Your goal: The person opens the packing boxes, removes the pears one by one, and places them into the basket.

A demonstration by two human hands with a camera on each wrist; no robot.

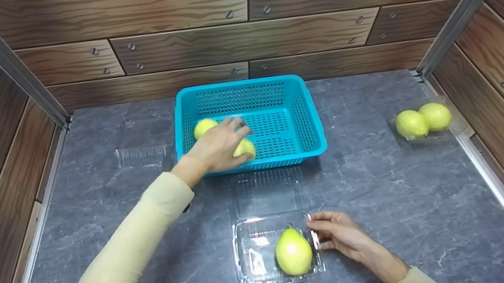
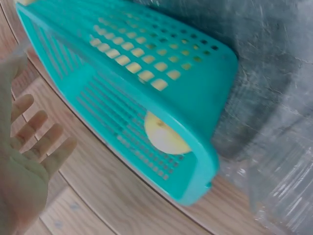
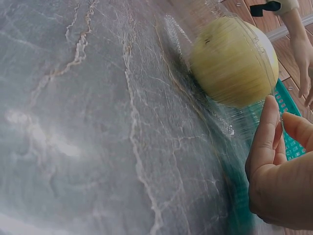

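Observation:
My left hand [image 1: 220, 148] hovers over the blue-green basket [image 1: 307, 117], its fingers spread and only slightly bent. Beneath and beside that hand lie two yellow-green pears, one at the back [image 1: 204, 127] and one partly covered [image 1: 246, 148]. In the left wrist view the palm [image 2: 22, 183] holds nothing, and a pear [image 2: 162, 136] shows inside the basket. My right hand [image 1: 350, 240] pinches the right rim of a clear plastic clamshell box [image 1: 238, 259] between thumb and fingers. Inside the box's right half sits a pear [image 1: 294, 253]; the lid [image 1: 265, 195] lies folded back towards the basket.
At the far right, two pears [image 1: 411, 124] rest in another clear box [image 1: 456, 120] by the side wall. A further clear box [image 1: 142, 156] stands left of the basket. Wood-patterned walls [image 1: 184, 45] enclose the grey marbled table [image 1: 370, 173].

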